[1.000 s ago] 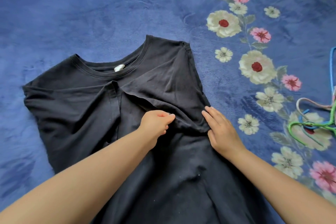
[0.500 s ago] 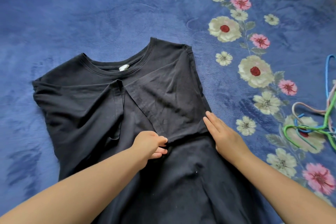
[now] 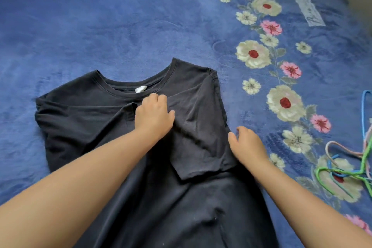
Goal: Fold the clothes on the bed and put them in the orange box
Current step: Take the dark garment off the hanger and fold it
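Blue plush bedspread (image 3: 100, 26) with a flower border lies under you, and on it the black T-shirt (image 3: 84, 127) is spread with both sleeves folded inward and a small white neck label (image 3: 141, 89) whose writing is too small to read. Your left hand (image 3: 154, 116) presses the cloth below the collar, fingers curled without visibly grasping; your right hand (image 3: 246, 144) rests relaxed on the shirt's right edge. Coloured hangers (image 3: 342, 171) lie far right.

Both forearms are bare to each hand, left hand (image 3: 154, 116) and right hand (image 3: 246, 144), without sleeves.
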`<move>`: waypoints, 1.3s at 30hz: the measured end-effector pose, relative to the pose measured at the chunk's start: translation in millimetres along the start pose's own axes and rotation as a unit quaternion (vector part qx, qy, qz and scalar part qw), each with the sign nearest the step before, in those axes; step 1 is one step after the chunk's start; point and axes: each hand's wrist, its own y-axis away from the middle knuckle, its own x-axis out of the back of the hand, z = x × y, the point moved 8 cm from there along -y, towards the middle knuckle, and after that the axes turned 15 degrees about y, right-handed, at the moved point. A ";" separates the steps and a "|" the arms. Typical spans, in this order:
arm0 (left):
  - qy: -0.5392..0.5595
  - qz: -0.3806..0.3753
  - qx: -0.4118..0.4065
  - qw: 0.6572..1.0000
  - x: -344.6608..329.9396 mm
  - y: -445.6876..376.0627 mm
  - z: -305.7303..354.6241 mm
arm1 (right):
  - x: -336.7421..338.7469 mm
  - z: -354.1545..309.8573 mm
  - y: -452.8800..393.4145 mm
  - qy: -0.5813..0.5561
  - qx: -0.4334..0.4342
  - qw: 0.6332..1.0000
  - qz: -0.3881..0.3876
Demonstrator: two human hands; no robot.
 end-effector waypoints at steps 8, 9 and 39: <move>-0.075 -0.002 -0.005 0.997 -17.3 -28.4 -22.8 | -23.2 0.3 -3.3 -0.017 -0.016 1.000 -0.022; -0.091 0.004 -0.010 0.996 -16.3 -27.3 -25.7 | -22.0 6.5 -3.9 -0.060 -0.038 0.997 -0.004; -0.077 0.082 -0.132 0.985 -52.4 -83.7 100.4 | -32.0 17.6 51.1 0.029 0.213 0.949 0.229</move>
